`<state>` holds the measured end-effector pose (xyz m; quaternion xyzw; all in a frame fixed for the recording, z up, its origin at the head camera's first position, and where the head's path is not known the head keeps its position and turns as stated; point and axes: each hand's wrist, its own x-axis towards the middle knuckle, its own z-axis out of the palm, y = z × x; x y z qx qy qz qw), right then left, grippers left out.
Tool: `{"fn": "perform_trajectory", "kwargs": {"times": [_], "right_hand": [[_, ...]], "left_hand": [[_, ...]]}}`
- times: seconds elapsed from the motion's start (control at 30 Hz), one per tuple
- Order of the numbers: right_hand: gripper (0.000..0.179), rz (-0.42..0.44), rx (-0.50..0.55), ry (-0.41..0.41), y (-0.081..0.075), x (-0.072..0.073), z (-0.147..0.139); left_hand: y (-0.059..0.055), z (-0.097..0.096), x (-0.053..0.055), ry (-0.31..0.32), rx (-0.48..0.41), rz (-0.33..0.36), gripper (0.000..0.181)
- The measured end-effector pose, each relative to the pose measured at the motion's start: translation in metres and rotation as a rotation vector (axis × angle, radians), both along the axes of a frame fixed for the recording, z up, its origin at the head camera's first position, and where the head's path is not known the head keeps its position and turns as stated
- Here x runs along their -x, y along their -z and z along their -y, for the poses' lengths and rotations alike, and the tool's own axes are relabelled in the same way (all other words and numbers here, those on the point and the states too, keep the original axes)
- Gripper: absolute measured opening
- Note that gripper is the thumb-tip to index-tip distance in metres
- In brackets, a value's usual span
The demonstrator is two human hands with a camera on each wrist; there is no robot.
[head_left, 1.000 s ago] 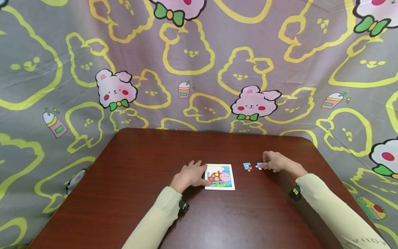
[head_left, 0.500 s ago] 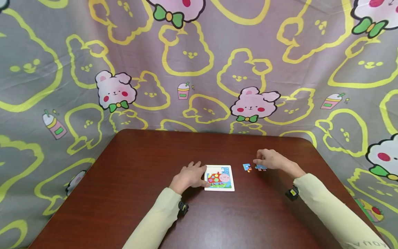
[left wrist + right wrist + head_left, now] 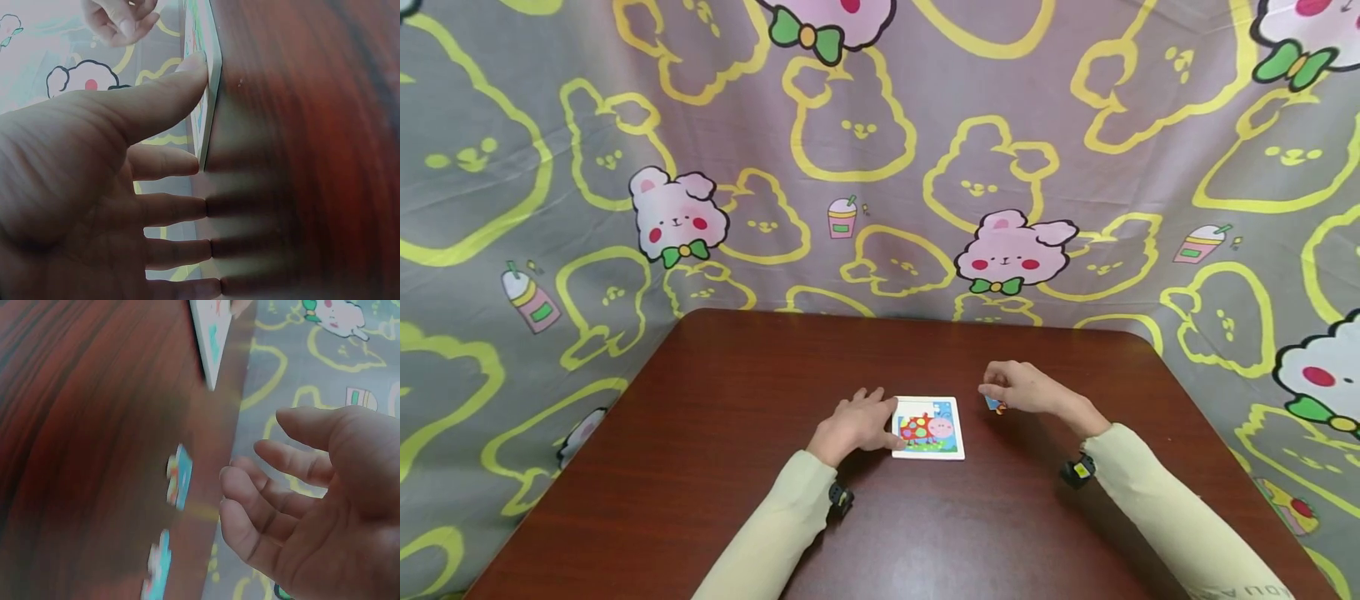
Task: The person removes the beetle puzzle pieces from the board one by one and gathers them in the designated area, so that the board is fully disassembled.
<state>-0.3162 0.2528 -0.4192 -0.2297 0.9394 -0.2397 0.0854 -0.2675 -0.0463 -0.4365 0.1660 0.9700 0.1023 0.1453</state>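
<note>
A square white-framed jigsaw puzzle (image 3: 925, 456) with a red spotted ladybug picture lies mid-table, white backing showing at its upper left. My left hand (image 3: 859, 422) rests at its left side, fingers spread straight; in the left wrist view the thumb (image 3: 187, 70) lies over the frame's edge. To the right, my right hand (image 3: 1028, 388) hovers with loosely bent fingers and nothing between them. One blue puzzle piece (image 3: 991, 402) shows under its fingertips. In the right wrist view two loose pieces lie on the table, a nearer piece (image 3: 161, 567) and a farther piece (image 3: 182, 477); the head view hides the nearer one.
The dark red-brown wooden table (image 3: 760, 375) extends around the puzzle on every side. A grey curtain (image 3: 880, 100) printed with yellow outlines and cartoon rabbits hangs behind and beside it. Each wrist wears a small black camera (image 3: 1078, 472).
My right hand has let go of the right-hand puzzle piece, which turned a little, and has moved left over the other piece. My left hand and the framed puzzle stay put.
</note>
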Motion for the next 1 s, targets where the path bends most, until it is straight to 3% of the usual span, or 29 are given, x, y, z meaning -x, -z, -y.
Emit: {"fn": "perform_trajectory", "kwargs": {"times": [0.33, 0.73, 1.0], "right_hand": [[0.015, 0.074, 0.061, 0.027, 0.009, -0.001, 0.028], [0.008, 0.064, 0.117, -0.047, 0.023, -0.006, 0.043], [0.019, -0.031, 0.006, -0.056, 0.023, -0.004, 0.056]], "left_hand": [[0.004, 0.000, 0.001, 0.015, 0.002, -0.007, 0.080], [0.003, 0.003, 0.000, 0.003, 0.006, -0.010, 0.080], [0.000, 0.002, 0.000, 0.005, -0.006, -0.025, 0.080]]}}
